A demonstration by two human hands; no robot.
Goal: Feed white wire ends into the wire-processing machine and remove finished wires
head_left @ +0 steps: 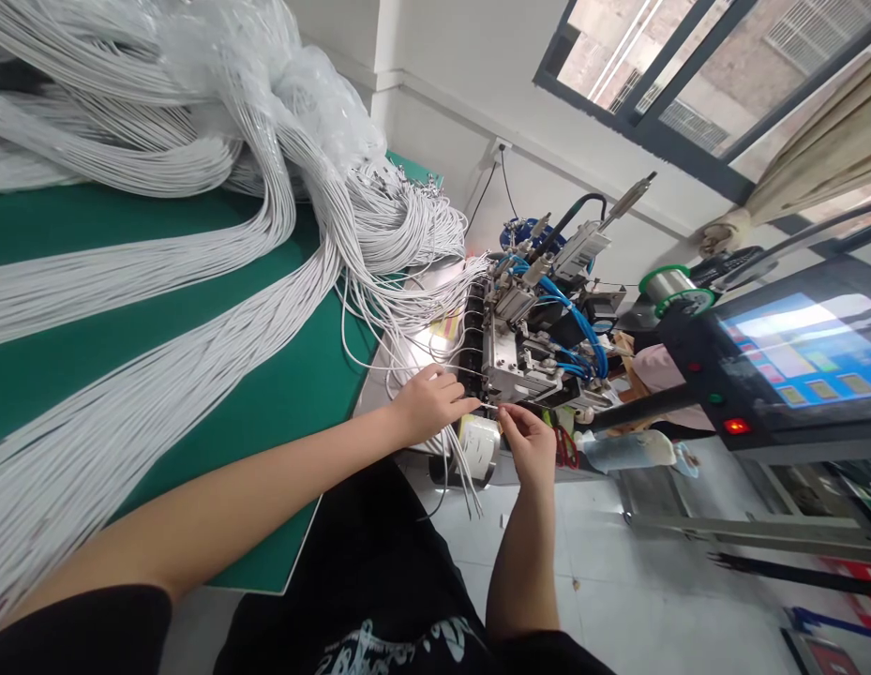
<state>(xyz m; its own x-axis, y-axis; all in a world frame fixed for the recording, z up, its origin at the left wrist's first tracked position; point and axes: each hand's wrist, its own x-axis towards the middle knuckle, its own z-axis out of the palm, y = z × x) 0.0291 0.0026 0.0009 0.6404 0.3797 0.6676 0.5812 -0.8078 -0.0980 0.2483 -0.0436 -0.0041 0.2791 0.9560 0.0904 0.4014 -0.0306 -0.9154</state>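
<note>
My left hand [429,405] is closed round a small bundle of white wires [461,469] whose ends hang down toward my lap. Its fingertips pinch one wire at the front of a small metal machine [523,352]. My right hand [530,441] pinches the same thin wire just to the right, close under the machine's jaws. The two hands are almost touching.
Large hanks of white wire [160,309] spread over a green mat [273,394] at my left. Blue air hoses [582,328] run over the machine. A touch screen panel [804,352] with a red light stands at the right. A solder spool [670,281] sits behind.
</note>
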